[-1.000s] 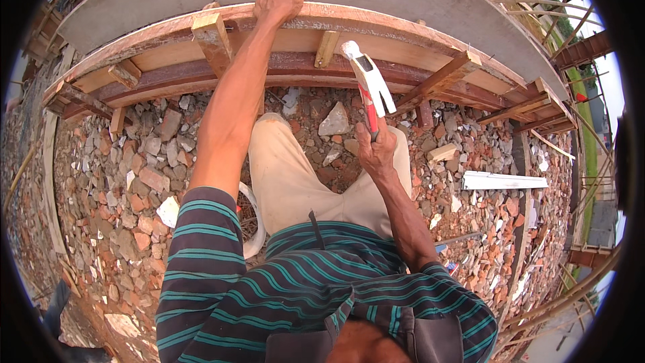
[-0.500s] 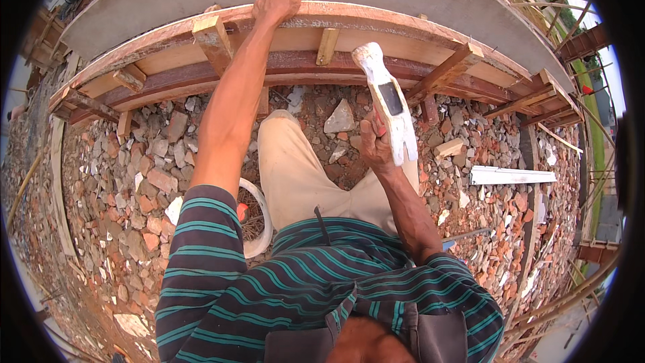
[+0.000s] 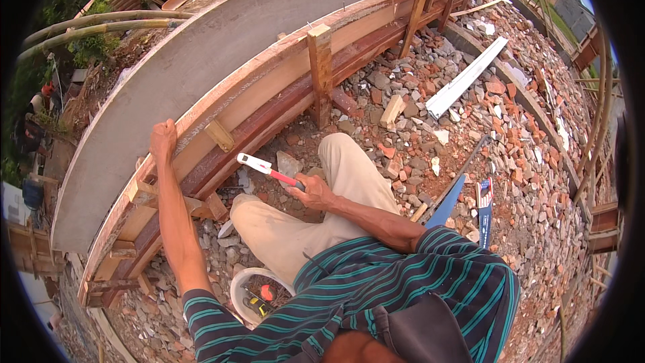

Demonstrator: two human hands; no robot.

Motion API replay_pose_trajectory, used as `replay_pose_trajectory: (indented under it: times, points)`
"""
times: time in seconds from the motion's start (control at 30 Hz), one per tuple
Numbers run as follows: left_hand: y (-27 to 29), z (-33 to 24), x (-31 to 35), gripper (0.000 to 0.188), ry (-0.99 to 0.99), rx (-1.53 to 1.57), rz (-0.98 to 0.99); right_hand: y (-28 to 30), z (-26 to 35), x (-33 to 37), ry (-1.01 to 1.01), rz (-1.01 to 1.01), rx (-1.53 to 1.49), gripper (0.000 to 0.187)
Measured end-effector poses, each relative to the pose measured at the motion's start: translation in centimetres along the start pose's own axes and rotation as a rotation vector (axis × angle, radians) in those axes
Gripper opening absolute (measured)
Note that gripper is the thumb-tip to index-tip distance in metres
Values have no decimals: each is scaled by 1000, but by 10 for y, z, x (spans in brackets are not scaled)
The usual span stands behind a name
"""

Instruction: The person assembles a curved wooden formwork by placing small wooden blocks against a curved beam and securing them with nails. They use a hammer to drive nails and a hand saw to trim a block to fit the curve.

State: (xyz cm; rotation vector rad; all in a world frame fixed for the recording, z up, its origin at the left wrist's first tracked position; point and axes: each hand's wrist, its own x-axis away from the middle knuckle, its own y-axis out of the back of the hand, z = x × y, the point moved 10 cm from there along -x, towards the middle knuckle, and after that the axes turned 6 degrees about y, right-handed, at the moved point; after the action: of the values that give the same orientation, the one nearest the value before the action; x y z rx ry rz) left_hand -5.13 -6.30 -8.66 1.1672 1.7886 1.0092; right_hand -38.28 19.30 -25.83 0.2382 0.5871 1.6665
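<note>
My left hand is closed in a fist at the top edge of a long wooden formwork panel. Whatever its fingers hold is hidden. In my right hand is a claw hammer with a white head and a red and dark handle, held by the handle end. The hammer head hangs above the rubble, near the panel's lower rail and apart from it. A short wood block sits between the panel's rails, and an upright wooden stud stands farther right along it.
A grey concrete wall runs behind the panel. Broken brick rubble covers the ground. By my left side stands a white bucket with a yellow tape measure inside. To my right lie a blue-bladed tool and a white channel strip.
My view has turned to the right, showing more of the panel's right end. The hammer has tipped from upright facing me to pointing left, lower down. My left hand stays closed at the panel top.
</note>
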Motion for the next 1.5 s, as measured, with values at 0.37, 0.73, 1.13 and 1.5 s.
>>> replay_pose_trajectory:
  times: [0.37,0.73,1.13,1.5]
  points:
    - [-19,10,-18,47,-183,-30,31,204,-49,65,-252,-886,-656,15]
    - [-25,24,-32,44,-177,-21,39,186,-266,328,-1097,-438,447,32]
    - [-16,-9,-18,43,-240,-34,1,124,-276,289,-723,-389,627,43]
    - [-26,-4,-32,51,-91,-167,62,94,-251,267,-726,-116,446,37]
